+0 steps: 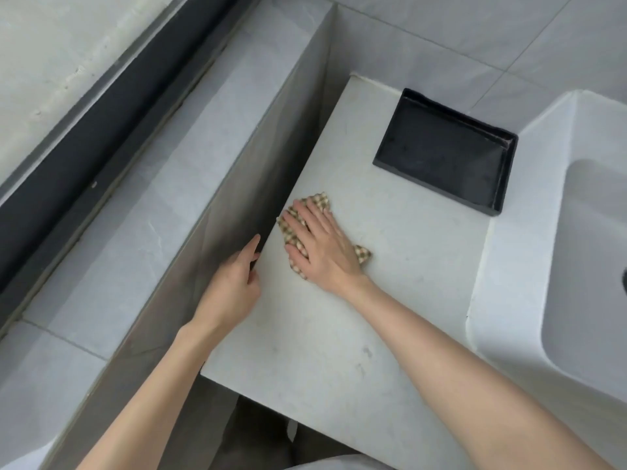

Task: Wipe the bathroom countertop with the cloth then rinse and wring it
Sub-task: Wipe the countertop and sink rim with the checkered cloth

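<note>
The tan checked cloth [305, 228] is pressed flat by the right hand [322, 245], fingers spread wide, so the white stone countertop [390, 266] gets rubbed clean.

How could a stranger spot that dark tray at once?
Start at the white sink on the right; the pale countertop runs left from it. The tray lies at its far end, beside the sink. It is black, rigid and rectangular, unlike the soft checked cloth under the right hand.
</note>
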The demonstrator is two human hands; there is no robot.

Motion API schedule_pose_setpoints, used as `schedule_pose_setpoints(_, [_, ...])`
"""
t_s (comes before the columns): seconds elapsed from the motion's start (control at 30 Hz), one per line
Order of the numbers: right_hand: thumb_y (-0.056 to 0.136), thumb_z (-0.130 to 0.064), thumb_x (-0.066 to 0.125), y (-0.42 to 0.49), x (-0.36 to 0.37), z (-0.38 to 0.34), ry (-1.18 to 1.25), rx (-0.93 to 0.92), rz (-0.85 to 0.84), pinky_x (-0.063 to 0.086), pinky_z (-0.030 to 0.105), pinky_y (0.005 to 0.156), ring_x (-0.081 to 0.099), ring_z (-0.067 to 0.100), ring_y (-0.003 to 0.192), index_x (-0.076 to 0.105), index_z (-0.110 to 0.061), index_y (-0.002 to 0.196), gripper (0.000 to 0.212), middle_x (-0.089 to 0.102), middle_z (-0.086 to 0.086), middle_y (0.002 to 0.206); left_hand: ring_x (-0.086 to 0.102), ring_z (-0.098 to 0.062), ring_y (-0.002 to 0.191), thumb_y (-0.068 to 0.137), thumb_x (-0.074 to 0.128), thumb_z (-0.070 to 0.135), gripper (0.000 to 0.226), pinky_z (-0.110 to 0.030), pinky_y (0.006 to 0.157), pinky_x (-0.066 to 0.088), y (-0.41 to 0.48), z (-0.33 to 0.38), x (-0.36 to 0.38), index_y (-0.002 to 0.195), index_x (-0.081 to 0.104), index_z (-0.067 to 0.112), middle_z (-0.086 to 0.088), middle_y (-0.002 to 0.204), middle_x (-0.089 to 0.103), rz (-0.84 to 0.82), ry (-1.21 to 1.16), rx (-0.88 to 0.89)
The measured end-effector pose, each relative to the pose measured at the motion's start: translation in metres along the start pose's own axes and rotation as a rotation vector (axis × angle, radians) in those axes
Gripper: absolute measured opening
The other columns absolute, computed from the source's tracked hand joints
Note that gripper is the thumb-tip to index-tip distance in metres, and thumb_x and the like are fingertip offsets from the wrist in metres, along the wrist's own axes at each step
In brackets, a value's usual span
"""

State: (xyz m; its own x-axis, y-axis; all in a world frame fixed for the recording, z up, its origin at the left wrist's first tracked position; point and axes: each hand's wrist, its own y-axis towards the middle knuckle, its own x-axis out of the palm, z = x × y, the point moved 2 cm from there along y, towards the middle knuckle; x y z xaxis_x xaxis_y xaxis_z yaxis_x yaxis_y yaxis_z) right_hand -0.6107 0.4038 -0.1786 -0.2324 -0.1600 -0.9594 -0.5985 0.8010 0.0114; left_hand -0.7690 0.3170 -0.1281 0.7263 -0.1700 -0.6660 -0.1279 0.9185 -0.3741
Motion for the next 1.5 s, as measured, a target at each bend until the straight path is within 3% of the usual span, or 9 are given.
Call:
schedule_pose_setpoints(0.17, [0.098,-0.044,0.030,0.070,-0.012,0.043,0.001,0.182,0.056,0.005,0.038,0.121,0.014,0.022,0.147,0.029,-0.018,0.149,0.057,0.023,0.006,0.158,0.048,-0.023,0.119,0.096,0.040,0.022,0.053,-0.035,0.081,0.048,0.019,0.018,0.003,0.148,0.027,0.022,-0.004,0.141,0.043,0.152,0.161,-0.005])
schedule_pose_setpoints(0.47, [0.099,-0.039,0.029,0.171,-0.027,0.116,-0.052,0.423,0.180,0.006,0.042,0.120,0.016,0.028,0.145,0.028,-0.013,0.148,0.056,0.022,0.011,0.157,0.036,-0.021,0.133,0.098,0.036,0.029,0.053,-0.038,0.099,0.043,0.083,0.043,0.010,0.149,0.024,0.021,0.001,0.147,0.038,0.057,0.176,0.048])
schedule_pose_setpoints(0.57, [0.100,-0.038,0.027,0.194,-0.031,0.136,-0.061,0.474,0.196,0.005,0.043,0.120,0.014,0.028,0.146,0.027,-0.014,0.149,0.055,0.020,0.011,0.158,0.054,-0.022,0.102,0.097,0.038,0.024,0.037,-0.034,0.077,0.049,0.098,0.047,0.009,0.132,0.050,0.018,-0.001,0.112,0.061,0.109,0.151,0.109])
schedule_pose_setpoints(0.63, [0.100,-0.037,0.025,0.203,-0.035,0.145,-0.073,0.498,0.207,0.006,0.043,0.120,0.014,0.028,0.146,0.026,-0.013,0.150,0.055,0.019,0.011,0.158,0.050,-0.024,0.071,0.094,0.040,0.018,0.021,-0.036,0.057,0.040,0.104,0.048,0.007,0.095,0.060,0.011,-0.004,0.075,0.055,0.157,0.141,0.156])
schedule_pose_setpoints(0.7, [0.099,-0.038,0.026,0.208,-0.036,0.150,-0.084,0.533,0.221,0.004,0.043,0.120,0.014,0.029,0.146,0.025,-0.012,0.150,0.057,0.018,0.013,0.158,0.048,-0.026,0.063,0.092,0.042,0.016,0.019,-0.043,0.055,0.041,0.108,0.047,0.005,0.086,0.058,0.007,-0.007,0.067,0.052,0.155,0.148,0.167])
schedule_pose_setpoints(0.87, [0.098,-0.040,0.029,0.209,-0.038,0.147,-0.042,0.733,0.236,-0.003,0.044,0.120,0.003,0.035,0.147,0.014,-0.001,0.150,0.067,0.005,0.024,0.158,0.055,-0.023,0.068,0.095,0.042,0.019,0.022,-0.047,0.062,0.049,0.109,0.046,0.002,0.099,0.060,0.007,-0.007,0.080,0.061,0.120,0.148,0.193])
schedule_pose_setpoints(0.97, [0.099,-0.041,0.027,0.203,-0.038,0.142,-0.004,0.807,0.229,-0.005,0.044,0.120,-0.002,0.037,0.146,0.008,0.002,0.150,0.069,0.001,0.027,0.157,0.054,-0.023,0.069,0.096,0.040,0.019,0.021,-0.037,0.056,0.045,0.107,0.046,0.001,0.101,0.058,0.009,-0.005,0.083,0.061,0.100,0.150,0.218])
schedule_pose_setpoints(1.13, [0.099,-0.039,0.028,0.176,-0.033,0.121,0.018,0.768,0.215,-0.004,0.046,0.120,-0.003,0.040,0.146,0.011,0.000,0.150,0.067,0.001,0.028,0.156,0.037,-0.019,0.133,0.099,0.036,0.023,0.047,-0.025,0.099,0.036,0.097,0.045,-0.003,0.146,0.033,0.015,0.002,0.145,0.043,0.039,0.182,0.137])
schedule_pose_setpoints(1.5, [0.097,-0.047,0.025,0.026,-0.010,0.038,-0.072,0.405,0.091,0.007,0.043,0.121,0.007,0.027,0.148,0.023,-0.018,0.150,0.061,0.013,0.014,0.159,0.046,-0.030,0.122,0.096,0.041,0.017,0.042,-0.036,0.090,0.045,0.032,0.023,-0.006,0.137,0.042,0.011,-0.008,0.139,0.048,-0.012,0.226,0.172])
